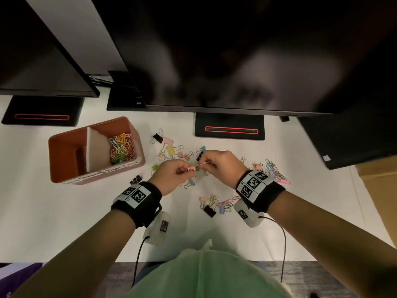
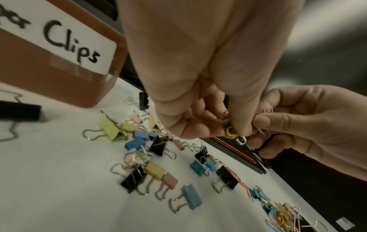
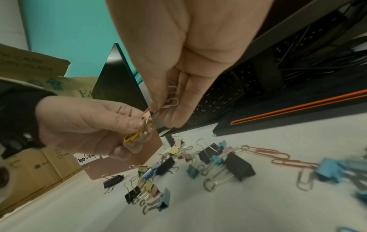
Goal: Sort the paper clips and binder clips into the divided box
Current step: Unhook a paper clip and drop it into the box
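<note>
Both hands hover over the white table's middle with a small tangle of paper clips between them. My left hand pinches a yellow clip and pink ones. My right hand pinches pale pink clips linked to the same bunch. The brown divided box stands to the left; its right compartment holds coloured paper clips, and its left one looks bare. Several binder clips lie scattered under and around the hands. More paper clips are piled to the right.
Two black monitors hang over the back of the table, with their stands behind the clips. A cardboard box sits at the right edge. More binder clips lie near my right wrist, and a black one by the box.
</note>
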The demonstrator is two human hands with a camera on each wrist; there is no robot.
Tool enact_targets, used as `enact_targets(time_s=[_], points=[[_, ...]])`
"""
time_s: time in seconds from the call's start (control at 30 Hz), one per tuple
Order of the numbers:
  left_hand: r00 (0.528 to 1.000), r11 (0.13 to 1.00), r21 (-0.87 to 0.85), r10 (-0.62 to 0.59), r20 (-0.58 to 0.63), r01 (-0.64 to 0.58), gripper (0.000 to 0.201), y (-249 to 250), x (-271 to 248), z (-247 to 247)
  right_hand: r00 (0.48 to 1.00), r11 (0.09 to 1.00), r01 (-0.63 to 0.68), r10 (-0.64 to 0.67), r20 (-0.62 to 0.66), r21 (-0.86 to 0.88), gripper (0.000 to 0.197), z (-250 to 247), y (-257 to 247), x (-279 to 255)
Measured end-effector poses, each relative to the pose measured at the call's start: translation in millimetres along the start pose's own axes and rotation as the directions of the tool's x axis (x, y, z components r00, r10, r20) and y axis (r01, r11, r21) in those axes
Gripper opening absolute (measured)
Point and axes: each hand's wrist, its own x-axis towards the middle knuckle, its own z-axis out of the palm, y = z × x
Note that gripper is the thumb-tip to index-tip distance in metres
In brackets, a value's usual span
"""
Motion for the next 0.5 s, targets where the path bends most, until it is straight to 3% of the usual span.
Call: enact_targets(time_s=[0.27,0.5], points=[[1.0,0.997,0.083,-0.005,0.013,0.004,0.017,-12.7,-10.4,-44.1,0.991,0.992,0.078,-0.089,-0.103,-0.104,0.006,30.2,-21.6,13.4],[0.975,0.939,0.287,0.215,-0.06,-0.189,0.008,-18.1,-14.9,-68.5,0.99,0.993,0.103,-0.108,-0.094,-0.056,0.004,38.9,-35.3,28.7]])
